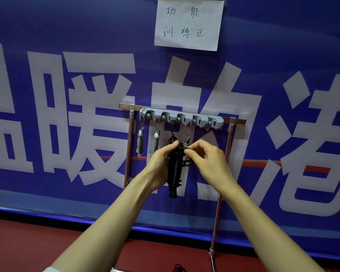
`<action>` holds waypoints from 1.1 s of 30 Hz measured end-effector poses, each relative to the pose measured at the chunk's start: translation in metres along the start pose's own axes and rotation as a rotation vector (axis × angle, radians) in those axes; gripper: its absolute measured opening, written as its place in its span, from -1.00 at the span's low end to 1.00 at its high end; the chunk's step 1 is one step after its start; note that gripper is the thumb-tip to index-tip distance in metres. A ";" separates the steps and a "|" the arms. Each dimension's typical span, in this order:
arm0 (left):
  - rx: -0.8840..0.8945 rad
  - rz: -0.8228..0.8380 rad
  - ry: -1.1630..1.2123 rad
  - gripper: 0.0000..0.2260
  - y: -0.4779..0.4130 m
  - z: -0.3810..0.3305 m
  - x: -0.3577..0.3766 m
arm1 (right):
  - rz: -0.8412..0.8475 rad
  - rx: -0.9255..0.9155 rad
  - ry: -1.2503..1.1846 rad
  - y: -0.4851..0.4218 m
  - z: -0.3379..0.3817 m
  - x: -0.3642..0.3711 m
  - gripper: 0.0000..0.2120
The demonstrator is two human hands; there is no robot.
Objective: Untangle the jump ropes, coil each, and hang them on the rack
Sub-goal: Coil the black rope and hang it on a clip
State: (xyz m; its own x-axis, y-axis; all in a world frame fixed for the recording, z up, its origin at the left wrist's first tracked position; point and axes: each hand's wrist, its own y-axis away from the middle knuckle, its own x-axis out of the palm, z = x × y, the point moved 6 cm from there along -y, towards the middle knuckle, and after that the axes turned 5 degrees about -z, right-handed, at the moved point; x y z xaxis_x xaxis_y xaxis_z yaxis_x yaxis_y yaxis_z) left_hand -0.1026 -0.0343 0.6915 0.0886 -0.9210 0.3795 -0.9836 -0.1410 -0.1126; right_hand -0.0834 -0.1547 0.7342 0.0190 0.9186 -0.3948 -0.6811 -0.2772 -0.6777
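Head view, rack: a grey plastic hook rack [182, 117] is sitting on the top bar of a silver metal tube stand [128, 152], which is standing in front of a blue banner with large white characters [67, 114].
Head view, ropes already up: a first grey coiled jump rope [140, 143] and a second grey coiled jump rope [155, 142] are hanging by their loops from the two leftmost hooks, just beside each other. A third grey coiled jump rope [186, 145] is hanging from the fourth hook, mostly hidden by the fingers.
Head view, rope in hand: a black coiled jump rope [175, 169] is hanging from the third hook, its handle end pointing down.
Head view, left hand: the left hand [161, 163] is wrapping its fingers around the black coil from the left.
Head view, right hand: the right hand [206, 161] is pinching with thumb and forefinger at the top of the black coil, touching the third grey one; it seems to be nipping the black cord.
Head view, floor: something dark and stringy [178, 268] is lying on the red floor [37, 244] at the frame's lower edge; it is too cut off to name.
Progress: four ropes are looking coiled and hung, so the task is nearing its end. One hook at the right is staying free, and the black coil is probably only needing a final tidy.
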 end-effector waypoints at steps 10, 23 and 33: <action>-0.080 0.028 0.056 -0.75 -0.002 0.021 0.005 | -0.047 -0.101 0.372 0.001 0.011 0.011 -0.87; 0.116 -0.009 -0.480 -0.62 -0.008 0.021 -0.015 | 0.396 0.430 -0.267 -0.016 -0.026 0.015 -0.90; 0.251 0.069 -0.796 -0.58 -0.007 0.004 -0.011 | 0.401 0.399 -0.267 -0.021 -0.024 0.015 -0.91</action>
State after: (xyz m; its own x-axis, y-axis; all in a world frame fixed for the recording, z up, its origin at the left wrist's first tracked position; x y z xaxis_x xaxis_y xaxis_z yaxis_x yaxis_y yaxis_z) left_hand -0.0960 -0.0242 0.6847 0.2069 -0.8985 -0.3871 -0.9349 -0.0649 -0.3490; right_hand -0.0514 -0.1422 0.7278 -0.4435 0.8178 -0.3667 -0.8192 -0.5359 -0.2043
